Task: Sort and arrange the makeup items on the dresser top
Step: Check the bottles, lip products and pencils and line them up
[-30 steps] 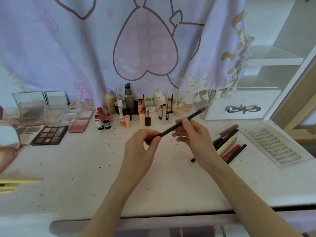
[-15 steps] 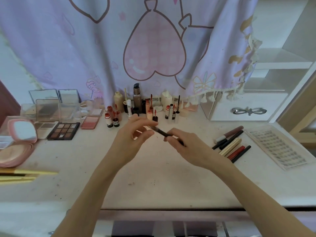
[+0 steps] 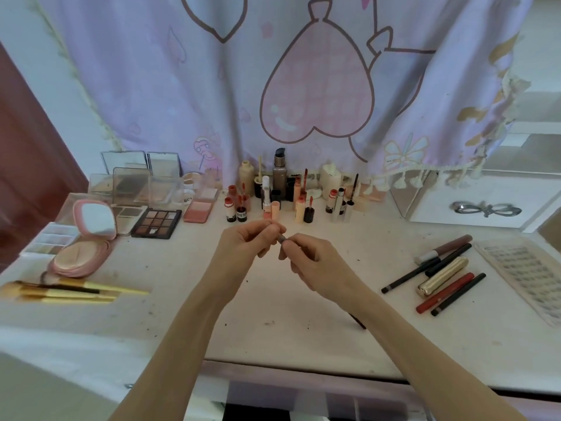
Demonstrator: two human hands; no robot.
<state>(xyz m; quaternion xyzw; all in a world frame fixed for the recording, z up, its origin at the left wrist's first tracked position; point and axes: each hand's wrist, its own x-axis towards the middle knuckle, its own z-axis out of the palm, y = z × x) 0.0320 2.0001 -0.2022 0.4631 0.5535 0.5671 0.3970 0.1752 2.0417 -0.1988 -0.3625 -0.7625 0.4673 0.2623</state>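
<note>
Both hands meet mid-frame, just above the desk (image 3: pixel 273 299). The right hand (image 3: pixel 315 262) has its fingers (image 3: pixel 291 243) curled round a thin dark makeup brush (image 3: pixel 282 237), and the left hand (image 3: pixel 246 247) pinches the short end poking out, fingertips bunched tight. The brush's long axis runs diagonally, from that upper-left tip down to the lower right, where its dark tail (image 3: pixel 358 322) shows again below the right wrist. Most of the shaft is hidden under the right hand.

There's a good patch of bare desk below and either side of the hands, out to the front edge. On the right lies a row of pencils and a gold tube (image 3: pixel 443 276), all slanted the same way, next to a lash card (image 3: pixel 522 275). Far left are gold-handled brushes (image 3: pixel 79 291) lying flat and a pink compact (image 3: pixel 82 250) standing open. Palettes (image 3: pixel 156 223) and upright lip bottles (image 3: pixel 273 196) line the back by the curtain (image 3: pixel 212 86).
</note>
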